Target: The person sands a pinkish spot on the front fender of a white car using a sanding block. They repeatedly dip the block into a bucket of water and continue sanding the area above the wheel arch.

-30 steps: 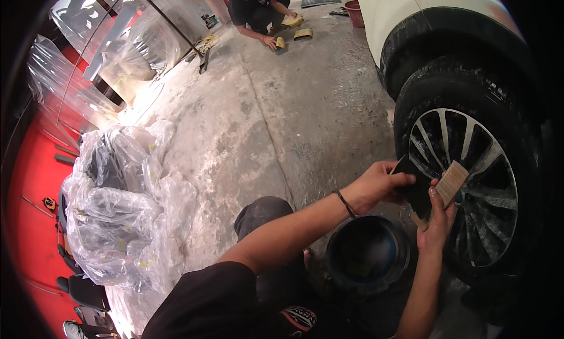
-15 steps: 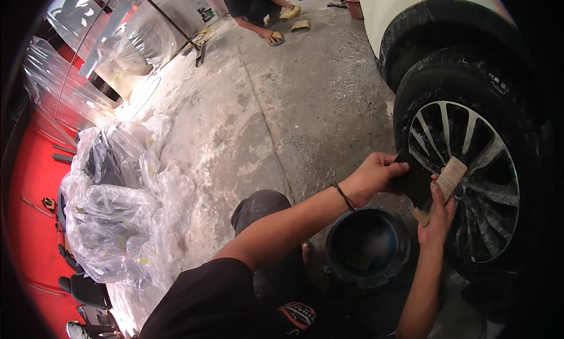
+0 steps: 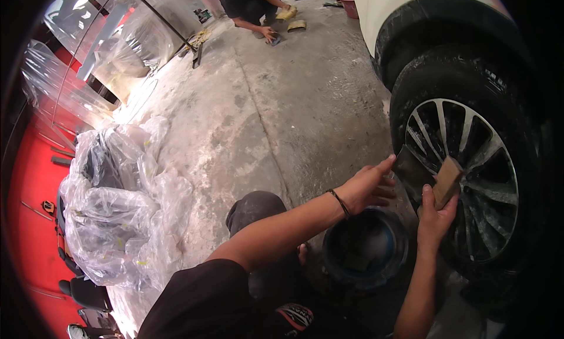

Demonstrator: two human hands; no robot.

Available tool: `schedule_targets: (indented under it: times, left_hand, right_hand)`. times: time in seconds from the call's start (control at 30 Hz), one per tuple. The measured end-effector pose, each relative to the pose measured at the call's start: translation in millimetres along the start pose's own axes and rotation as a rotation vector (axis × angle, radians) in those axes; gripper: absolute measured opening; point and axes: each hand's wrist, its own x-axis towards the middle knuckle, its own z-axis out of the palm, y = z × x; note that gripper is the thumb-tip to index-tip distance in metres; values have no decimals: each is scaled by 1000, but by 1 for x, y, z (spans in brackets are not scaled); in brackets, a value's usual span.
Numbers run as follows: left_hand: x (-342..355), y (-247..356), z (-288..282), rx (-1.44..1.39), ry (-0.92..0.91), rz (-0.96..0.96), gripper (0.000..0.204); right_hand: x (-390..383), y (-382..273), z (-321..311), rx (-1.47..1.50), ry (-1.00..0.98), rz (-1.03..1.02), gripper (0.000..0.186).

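My right hand [image 3: 436, 220] is closed round a brown rectangular block [image 3: 449, 179], thumb along its near side. Beside the block a thin dark sheet [image 3: 413, 170], like sandpaper, stands out from the same hand; where it is gripped is hidden. My left hand [image 3: 370, 186] has its fingers spread, the uppermost fingertip close to the sheet's left edge; whether it touches cannot be seen. Below both hands stands a dark bucket [image 3: 403, 254] with cloudy liquid and a vague greenish shape inside. Just behind the block is a car wheel [image 3: 487, 192] with dusty silver and black spokes.
The white car body [image 3: 385, 13] rises at the far right. Crumpled clear plastic [image 3: 123, 215] covers something on the left. Ahead, another person [image 3: 252, 7] squats on the concrete floor [image 3: 223, 121] by yellow pieces [image 3: 297, 26]. A red tub [image 3: 348, 7] stands near the car.
My left hand has let go of the dark sheet and spread its fingers. The block has turned in my right hand and shows a darker face. The view has shifted slightly.
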Motion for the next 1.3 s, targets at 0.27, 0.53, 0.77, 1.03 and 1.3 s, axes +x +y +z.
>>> schedule_targets:
  times: [0.27,0.53,0.77,1.03,1.3]
  left_hand:
    - [17,-16,16,-147,-242,156,52]
    - [14,-45,23,-58,-324,101,22]
    - [46,-171,-59,802,-293,-52,47]
    - [183,-350,-151,1553,-347,263,44]
    - [126,-265,-83,1750,-55,-31,43]
  right_hand:
    - [-25,-25,9,-263,-367,-182,59]
    - [-18,-19,-22,-30,-148,-121,47]
    - [-2,-27,-19,252,-60,-50,43]
    - [-21,-37,-22,193,-110,-79,38]
    - [-12,-31,-46,73,-133,60,36]
